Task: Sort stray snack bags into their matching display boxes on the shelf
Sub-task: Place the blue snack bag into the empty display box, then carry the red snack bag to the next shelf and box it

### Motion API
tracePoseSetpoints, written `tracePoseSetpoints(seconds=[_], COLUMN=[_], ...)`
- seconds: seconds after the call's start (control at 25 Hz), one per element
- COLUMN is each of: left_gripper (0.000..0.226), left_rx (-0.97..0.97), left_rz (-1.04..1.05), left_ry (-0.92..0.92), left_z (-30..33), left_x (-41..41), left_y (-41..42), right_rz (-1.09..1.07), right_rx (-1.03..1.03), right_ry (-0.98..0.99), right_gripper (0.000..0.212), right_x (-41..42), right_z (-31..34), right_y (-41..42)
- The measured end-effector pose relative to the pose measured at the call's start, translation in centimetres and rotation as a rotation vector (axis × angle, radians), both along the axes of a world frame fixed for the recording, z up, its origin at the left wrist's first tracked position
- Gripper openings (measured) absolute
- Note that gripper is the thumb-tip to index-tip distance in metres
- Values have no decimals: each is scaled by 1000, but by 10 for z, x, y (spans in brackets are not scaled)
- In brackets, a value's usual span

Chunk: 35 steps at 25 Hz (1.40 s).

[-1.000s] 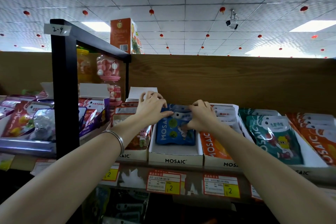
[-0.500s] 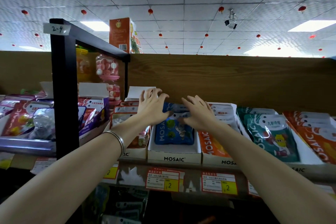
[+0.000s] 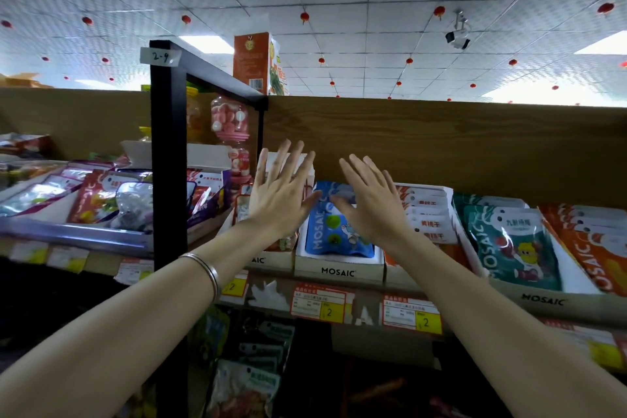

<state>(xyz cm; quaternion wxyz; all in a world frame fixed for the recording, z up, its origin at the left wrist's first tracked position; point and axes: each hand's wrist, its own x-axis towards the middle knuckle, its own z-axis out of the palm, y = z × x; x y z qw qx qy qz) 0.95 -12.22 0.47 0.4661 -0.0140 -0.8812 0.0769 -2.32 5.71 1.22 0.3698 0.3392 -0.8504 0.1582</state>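
Note:
A blue MOSAIC snack bag [image 3: 334, 234] stands in a white MOSAIC display box [image 3: 338, 271] at the shelf's middle. My left hand [image 3: 280, 195] hovers over the box's left side with fingers spread and nothing in it. My right hand [image 3: 371, 200] is raised over the box's right side, also spread and empty. Both hands are just above the bag's top edge, apart from it. To the right stand a box of white-and-orange bags [image 3: 431, 217], a box of teal bags [image 3: 512, 244] and one of orange bags [image 3: 597, 241].
A black metal rack post [image 3: 168, 159] labelled 2-4 rises at the left, with a tray of mixed red and purple bags [image 3: 101, 200] beyond it. A wooden back panel [image 3: 441, 142] runs behind the boxes. Price tags [image 3: 319, 304] line the shelf edge; more bags lie below.
Both hands let go of the blue bag's top edge and lifted away with fingers spreading. The bag stays in its box. The view has shifted slightly left and upward.

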Motion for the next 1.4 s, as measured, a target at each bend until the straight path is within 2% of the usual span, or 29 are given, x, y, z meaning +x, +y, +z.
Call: tracePoseSetpoints(seconds=[0.24, 0.48, 0.68, 1.04, 1.4], left_gripper=[69, 65, 60, 58, 61], left_rx=[-179, -235, -231, -229, -122], left_rz=[93, 133, 57, -37, -63], left_ry=[231, 323, 428, 431, 281], left_z=[-19, -33, -34, -35, -29], left_x=[49, 93, 123, 145, 131], left_y=[-18, -61, -132, -276, -371], right_rz=[84, 167, 182, 147, 43], right_rx=[-105, -121, -124, -110, -111], right_ry=[236, 391, 469, 494, 306], right_gripper=[55, 50, 46, 47, 51], right_x=[41, 77, 109, 146, 134], right_z=[-12, -21, -26, -26, -21], right_y=[-21, -65, -131, -270, -352])
